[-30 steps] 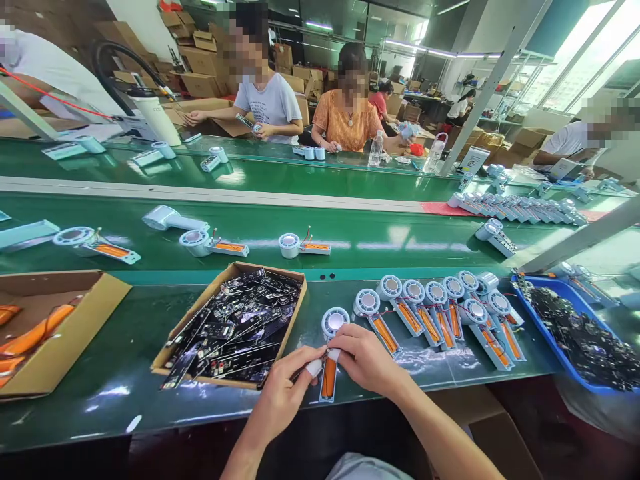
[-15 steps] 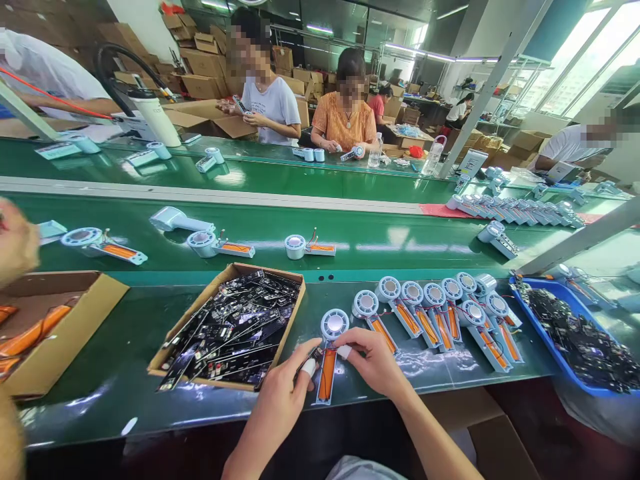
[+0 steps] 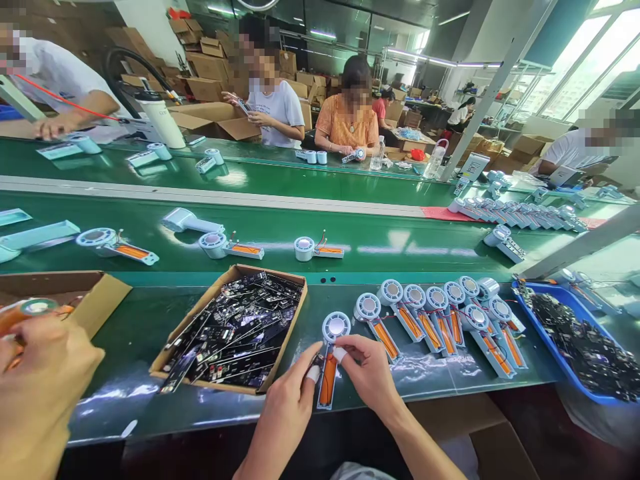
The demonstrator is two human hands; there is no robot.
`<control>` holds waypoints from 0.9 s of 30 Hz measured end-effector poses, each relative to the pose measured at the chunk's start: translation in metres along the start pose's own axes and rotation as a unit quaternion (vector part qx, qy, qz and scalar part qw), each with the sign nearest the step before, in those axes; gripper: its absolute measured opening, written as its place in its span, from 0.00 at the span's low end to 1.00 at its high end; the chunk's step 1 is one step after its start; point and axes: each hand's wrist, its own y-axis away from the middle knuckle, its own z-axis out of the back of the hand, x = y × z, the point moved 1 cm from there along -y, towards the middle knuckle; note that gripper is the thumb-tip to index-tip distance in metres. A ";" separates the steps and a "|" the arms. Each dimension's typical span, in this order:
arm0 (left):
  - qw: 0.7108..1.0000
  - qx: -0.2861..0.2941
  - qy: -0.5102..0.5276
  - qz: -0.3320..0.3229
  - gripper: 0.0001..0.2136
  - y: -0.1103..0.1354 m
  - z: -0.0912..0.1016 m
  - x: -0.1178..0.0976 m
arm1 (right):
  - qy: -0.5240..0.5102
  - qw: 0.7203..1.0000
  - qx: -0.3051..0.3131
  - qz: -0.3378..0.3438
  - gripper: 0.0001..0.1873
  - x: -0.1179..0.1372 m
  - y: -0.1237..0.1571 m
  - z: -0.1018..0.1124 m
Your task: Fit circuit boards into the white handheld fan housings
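Observation:
A light-blue handheld fan housing (image 3: 337,326) lies on the green bench in front of me, its round head away from me and an orange battery (image 3: 327,383) in its open handle. My left hand (image 3: 290,400) is closed on a dark circuit board (image 3: 317,361) beside the handle's left edge, mostly covered by the fingers. At the neck of the fan, my right hand (image 3: 371,373) pinches something too small to make out, perhaps a wire end. White covers wrap a fingertip on each hand.
Left of my hands stands a cardboard box of circuit boards (image 3: 235,327). Several fan housings (image 3: 435,300) lie to the right, before a blue tray (image 3: 575,343) of dark parts. A co-worker's hand (image 3: 45,373) reaches in at left. Beyond runs a green conveyor (image 3: 380,247) with more housings.
Housings on the near conveyor have shifted slightly right, and more pale-blue parts have come in at left. The co-worker's hand has come down beside the left box. My hands keep nearly the same pose.

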 end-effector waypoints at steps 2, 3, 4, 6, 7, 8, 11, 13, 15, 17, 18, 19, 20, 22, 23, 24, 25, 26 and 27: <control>0.999 -0.016 0.020 0.047 0.20 0.000 -0.001 0.003 | 0.006 1.000 0.011 0.004 0.09 0.003 -0.002 0.001; 0.997 -0.019 0.032 0.062 0.19 0.000 -0.001 0.003 | 0.011 1.000 0.021 0.013 0.09 0.005 -0.003 0.002; 0.996 -0.020 0.044 0.071 0.19 0.000 -0.001 0.003 | 0.016 0.999 0.032 0.022 0.09 0.008 -0.004 0.002; 0.994 -0.019 0.071 0.077 0.17 0.000 0.000 0.001 | 0.032 0.998 0.047 0.040 0.09 0.013 -0.006 0.003; 0.993 -0.018 0.084 0.078 0.16 -0.001 0.000 -0.001 | 0.042 0.997 0.050 0.049 0.09 0.016 -0.006 0.004; 0.992 -0.020 0.096 0.079 0.15 -0.001 0.000 -0.004 | 0.053 0.996 0.049 0.057 0.09 0.017 -0.006 0.004; 0.990 -0.033 0.115 0.071 0.13 -0.002 0.001 -0.011 | 0.090 0.992 0.040 0.079 0.10 0.020 -0.006 0.003; 0.991 -0.043 0.113 0.057 0.13 -0.001 0.001 -0.016 | 0.126 0.987 0.034 0.096 0.10 0.020 -0.005 0.001; 0.992 -0.058 0.104 0.037 0.12 -0.001 0.001 -0.019 | 0.178 0.976 0.023 0.120 0.10 0.020 -0.003 -0.001; 0.993 -0.078 0.090 0.015 0.12 0.001 -0.001 -0.021 | 0.238 0.960 0.002 0.148 0.10 0.019 0.000 -0.004; 0.993 -0.088 0.081 0.003 0.12 0.001 -0.002 -0.022 | 0.267 0.950 -0.010 0.160 0.10 0.018 0.001 -0.006; 0.992 -0.099 0.073 -0.009 0.12 0.002 -0.003 -0.022 | 0.295 0.940 -0.022 0.171 0.09 0.018 0.002 -0.008; 0.992 -0.111 0.063 -0.019 0.12 0.002 -0.005 -0.022 | 0.321 0.929 -0.031 0.180 0.09 0.017 0.004 -0.010; 0.989 -0.135 0.040 -0.037 0.13 0.004 -0.008 -0.022 | 0.366 0.909 -0.044 0.197 0.10 0.017 0.006 -0.014; 0.988 -0.148 0.027 -0.046 0.13 0.005 -0.010 -0.022 | 0.383 0.900 -0.051 0.204 0.11 0.017 0.007 -0.016; 0.985 -0.161 0.013 -0.056 0.14 0.006 -0.012 -0.022 | 0.395 0.892 -0.057 0.210 0.11 0.017 0.008 -0.018; 0.983 -0.172 -0.002 -0.067 0.15 0.008 -0.015 -0.021 | 0.404 0.888 -0.063 0.211 0.12 0.017 0.009 -0.019; 0.980 -0.181 -0.015 -0.078 0.15 0.009 -0.017 -0.021 | 0.408 0.886 -0.068 0.208 0.12 0.017 0.009 -0.020; 0.978 -0.187 -0.025 -0.087 0.15 0.010 -0.019 -0.020 | 0.409 0.888 -0.070 0.200 0.12 0.017 0.010 -0.021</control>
